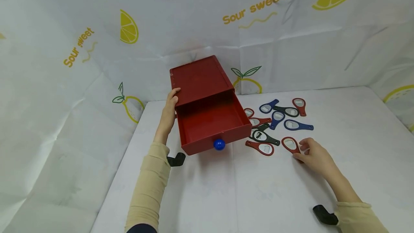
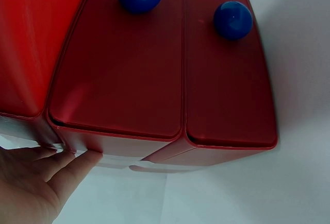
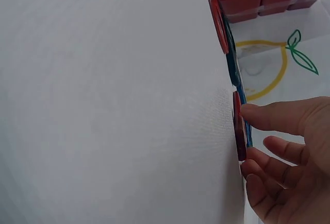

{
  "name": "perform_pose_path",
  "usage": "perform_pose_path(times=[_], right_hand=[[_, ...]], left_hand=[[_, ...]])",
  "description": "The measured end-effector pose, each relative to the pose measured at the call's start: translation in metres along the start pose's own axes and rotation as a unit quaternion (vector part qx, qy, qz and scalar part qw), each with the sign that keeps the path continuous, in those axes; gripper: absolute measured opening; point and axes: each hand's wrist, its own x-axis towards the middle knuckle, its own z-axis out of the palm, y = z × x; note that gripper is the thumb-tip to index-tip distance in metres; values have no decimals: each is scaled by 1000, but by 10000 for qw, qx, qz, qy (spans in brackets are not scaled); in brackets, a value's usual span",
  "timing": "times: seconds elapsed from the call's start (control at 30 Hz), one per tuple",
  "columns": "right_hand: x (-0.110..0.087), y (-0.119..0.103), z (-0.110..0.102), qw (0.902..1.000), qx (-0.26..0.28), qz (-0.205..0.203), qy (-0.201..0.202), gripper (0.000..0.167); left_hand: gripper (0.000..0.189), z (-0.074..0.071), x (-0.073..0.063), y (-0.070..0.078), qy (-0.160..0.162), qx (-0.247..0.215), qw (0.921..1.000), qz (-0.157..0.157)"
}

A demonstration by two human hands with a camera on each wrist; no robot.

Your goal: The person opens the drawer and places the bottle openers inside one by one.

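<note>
A red plastic drawer cabinet [image 1: 200,78] stands at the back of the table with its top drawer [image 1: 197,147] pulled out; the visible inside of that drawer is bare. Below it, two closed drawers with blue knobs [image 2: 233,20] show in the left wrist view. My left hand [image 1: 167,116] rests against the cabinet's left side, fingertips at the top edge, fingers extended. My right hand [image 1: 318,157] pinches the handle of a red bottle opener [image 1: 290,144] between thumb and fingers, low at the tabletop. In the right wrist view that opener [image 3: 239,126] appears edge-on.
Several more bottle openers lie scattered right of the cabinet, among them a blue one [image 1: 299,125], a red one [image 1: 300,106] and a dark green one [image 1: 265,137]. Some are partly hidden behind the pulled-out drawer. A white sheet with lemon prints [image 1: 194,21] hangs behind the table.
</note>
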Motion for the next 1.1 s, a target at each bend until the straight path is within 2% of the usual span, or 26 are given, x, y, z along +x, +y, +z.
perform_pose_path(times=[0.47, 0.73, 0.93, 1.1], right_hand=[[-2, 2, 2, 9992, -137, 330, -201, 48], [-3, 5, 1, 9987, -188, 443, -149, 42], [-4, 8, -4, 9993, -244, 278, -30, 40], [-3, 2, -10, 9998, -43, 46, 172, 40]], left_hand=[[45, 1, 0, -3, 28, -124, 9999, -18], [44, 1, 2, -2, -15, -129, 9999, 26], [45, 2, 0, -1, 2, -47, 10000, -68], [44, 2, -1, 1, 41, -27, 10000, -80]])
